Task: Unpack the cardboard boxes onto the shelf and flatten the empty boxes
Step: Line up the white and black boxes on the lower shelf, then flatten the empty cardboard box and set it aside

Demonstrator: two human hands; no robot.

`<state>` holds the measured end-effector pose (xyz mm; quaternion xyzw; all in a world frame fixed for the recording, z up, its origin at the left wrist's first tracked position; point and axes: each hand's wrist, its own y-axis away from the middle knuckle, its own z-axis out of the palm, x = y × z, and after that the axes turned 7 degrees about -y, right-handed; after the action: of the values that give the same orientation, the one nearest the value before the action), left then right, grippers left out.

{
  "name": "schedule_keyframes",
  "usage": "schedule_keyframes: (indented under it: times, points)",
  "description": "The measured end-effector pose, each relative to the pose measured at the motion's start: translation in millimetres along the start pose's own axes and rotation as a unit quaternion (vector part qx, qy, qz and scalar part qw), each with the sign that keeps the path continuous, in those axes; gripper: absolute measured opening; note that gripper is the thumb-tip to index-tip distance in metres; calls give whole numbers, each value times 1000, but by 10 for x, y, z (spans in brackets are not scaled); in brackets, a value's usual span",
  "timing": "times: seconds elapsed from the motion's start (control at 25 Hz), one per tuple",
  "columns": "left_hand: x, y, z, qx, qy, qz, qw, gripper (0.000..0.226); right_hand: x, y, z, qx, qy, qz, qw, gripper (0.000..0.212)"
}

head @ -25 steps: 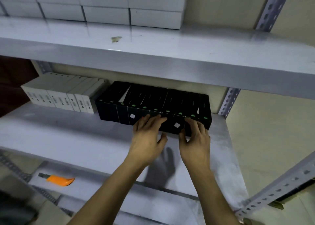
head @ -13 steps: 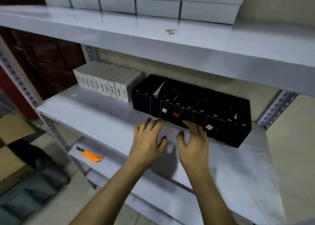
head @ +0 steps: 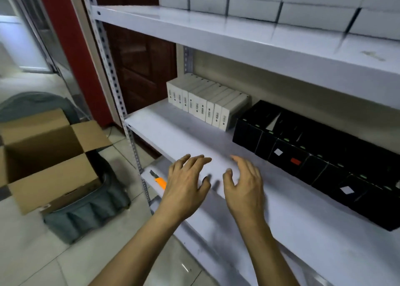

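Over the middle shelf [head: 164,132] you're hovering both hands empty, left hand [head: 187,184] and right hand [head: 244,185] fingers spread, black boxes [head: 320,156] lining the back, cardboard box [head: 46,156] gaping open on the floor, and the crooked row is risking a knock when you're loading more.

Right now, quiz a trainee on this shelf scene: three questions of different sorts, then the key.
1. True or false: the left hand grips a black box.
2. Multiple choice: the white boxes on the middle shelf stand A) left of the black boxes, B) right of them, C) on top of them.
3. Fill in: on the floor, the cardboard box has its flaps ___.

Key: 1 false, both it and the right hand are open and hold nothing; 2 A; 3 open.
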<state>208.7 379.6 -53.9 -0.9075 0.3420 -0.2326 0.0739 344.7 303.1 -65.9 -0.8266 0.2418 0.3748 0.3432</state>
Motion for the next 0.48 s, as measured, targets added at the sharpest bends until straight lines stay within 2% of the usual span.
schedule_keyframes:
  times: [0.48]
  points:
    - [-2126,633,-1045,55,-28,-148,987,42,-1391,522,2028,-148,-47,-96,983,39]
